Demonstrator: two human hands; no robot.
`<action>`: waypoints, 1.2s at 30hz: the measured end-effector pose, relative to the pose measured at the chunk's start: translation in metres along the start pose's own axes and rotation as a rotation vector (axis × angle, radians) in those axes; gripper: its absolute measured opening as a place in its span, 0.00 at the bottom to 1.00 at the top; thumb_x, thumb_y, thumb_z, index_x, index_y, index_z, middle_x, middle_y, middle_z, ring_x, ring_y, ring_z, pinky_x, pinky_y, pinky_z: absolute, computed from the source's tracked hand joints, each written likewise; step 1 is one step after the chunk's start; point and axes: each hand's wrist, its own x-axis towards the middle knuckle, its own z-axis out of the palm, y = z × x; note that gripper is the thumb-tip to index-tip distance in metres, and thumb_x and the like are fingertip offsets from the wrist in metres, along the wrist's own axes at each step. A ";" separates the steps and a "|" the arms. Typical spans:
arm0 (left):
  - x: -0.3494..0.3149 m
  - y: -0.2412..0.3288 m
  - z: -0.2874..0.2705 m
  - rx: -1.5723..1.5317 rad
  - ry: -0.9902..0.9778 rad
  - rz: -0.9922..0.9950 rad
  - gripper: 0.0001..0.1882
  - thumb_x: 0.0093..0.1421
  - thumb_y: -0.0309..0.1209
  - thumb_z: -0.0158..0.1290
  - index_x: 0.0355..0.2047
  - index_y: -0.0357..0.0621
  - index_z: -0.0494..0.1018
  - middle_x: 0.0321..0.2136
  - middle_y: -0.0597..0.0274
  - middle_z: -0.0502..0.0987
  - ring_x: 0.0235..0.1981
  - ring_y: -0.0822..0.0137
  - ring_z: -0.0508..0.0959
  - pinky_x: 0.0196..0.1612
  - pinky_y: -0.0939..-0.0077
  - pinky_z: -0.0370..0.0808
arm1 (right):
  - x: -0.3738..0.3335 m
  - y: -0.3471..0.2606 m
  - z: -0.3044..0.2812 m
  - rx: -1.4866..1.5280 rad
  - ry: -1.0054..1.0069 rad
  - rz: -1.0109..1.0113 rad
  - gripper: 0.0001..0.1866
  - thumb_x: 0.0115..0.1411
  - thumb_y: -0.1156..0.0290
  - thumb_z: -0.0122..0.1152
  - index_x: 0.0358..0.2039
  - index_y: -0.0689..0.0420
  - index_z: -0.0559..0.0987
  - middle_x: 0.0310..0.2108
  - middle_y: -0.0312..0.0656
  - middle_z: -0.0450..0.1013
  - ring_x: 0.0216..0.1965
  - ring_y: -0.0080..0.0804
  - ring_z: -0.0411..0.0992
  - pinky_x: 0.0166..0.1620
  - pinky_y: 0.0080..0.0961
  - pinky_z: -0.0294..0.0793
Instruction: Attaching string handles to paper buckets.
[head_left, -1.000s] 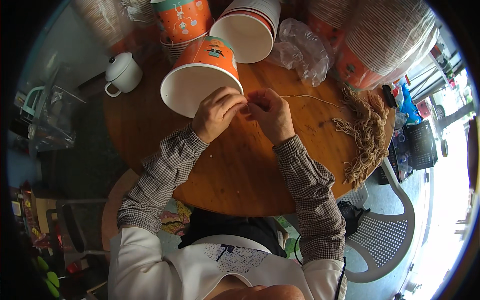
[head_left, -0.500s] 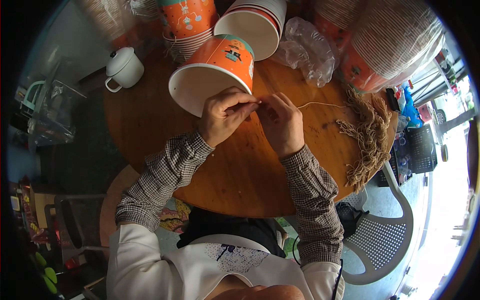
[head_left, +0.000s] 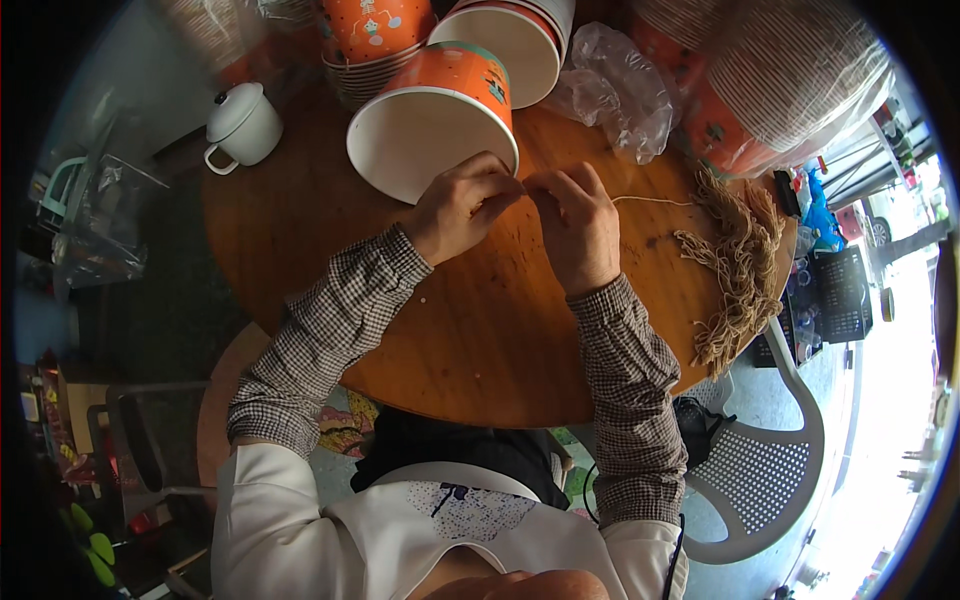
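Since a moment ago, the orange tub (head_left: 425,140) has rolled a bit, so its picture sits more to the right. It lies on its side on the table (head_left: 470,340), and its white mouth faces me. Right at its rim, I have the fingers of my left hand (head_left: 452,210) pinched shut, but I can't tell what is in them. My right hand (head_left: 582,232) is just beside it, with its fingers pinched on a thin string (head_left: 655,201). That string goes over to a tan pile of yarn (head_left: 742,262) near the table's right edge. Behind the tub are one stack (head_left: 375,30) of tubs and another stack (head_left: 495,60) lying down. A clear bag (head_left: 625,100) sits by them, and a white mug (head_left: 246,132) with a lid is off to the left.
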 end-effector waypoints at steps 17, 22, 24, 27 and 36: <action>0.000 0.010 -0.008 -0.468 0.008 -0.389 0.07 0.61 0.28 0.55 0.34 0.35 0.76 0.25 0.67 0.75 0.26 0.80 0.73 0.28 0.85 0.71 | 0.002 0.009 0.000 0.506 -0.077 0.272 0.07 0.56 0.73 0.66 0.35 0.59 0.79 0.30 0.32 0.76 0.29 0.17 0.71 0.32 0.16 0.71; 0.000 0.010 -0.007 -0.406 0.090 -0.347 0.06 0.59 0.25 0.56 0.36 0.37 0.75 0.29 0.65 0.77 0.28 0.76 0.77 0.29 0.82 0.75 | 0.003 0.007 -0.007 0.609 0.110 0.310 0.05 0.57 0.75 0.64 0.33 0.60 0.78 0.27 0.34 0.75 0.27 0.18 0.72 0.33 0.17 0.72; 0.001 0.007 -0.008 -0.300 0.089 -0.314 0.06 0.58 0.24 0.57 0.36 0.38 0.74 0.31 0.64 0.78 0.30 0.74 0.78 0.28 0.79 0.77 | 0.003 0.005 -0.010 0.599 0.114 0.326 0.04 0.57 0.75 0.63 0.32 0.61 0.78 0.28 0.34 0.75 0.28 0.19 0.72 0.33 0.17 0.72; 0.002 0.004 -0.011 -0.167 0.106 -0.236 0.06 0.58 0.24 0.57 0.35 0.37 0.73 0.30 0.65 0.77 0.27 0.76 0.77 0.24 0.81 0.75 | 0.004 0.001 -0.011 0.496 0.170 0.242 0.02 0.57 0.76 0.62 0.31 0.58 0.78 0.29 0.35 0.74 0.28 0.22 0.72 0.33 0.19 0.72; 0.004 0.021 -0.017 -0.841 0.059 -0.625 0.07 0.62 0.28 0.55 0.35 0.36 0.74 0.24 0.69 0.74 0.20 0.81 0.71 0.22 0.87 0.69 | 0.002 -0.014 -0.008 0.108 0.032 -0.252 0.07 0.49 0.78 0.65 0.30 0.56 0.79 0.31 0.39 0.70 0.32 0.36 0.71 0.35 0.28 0.73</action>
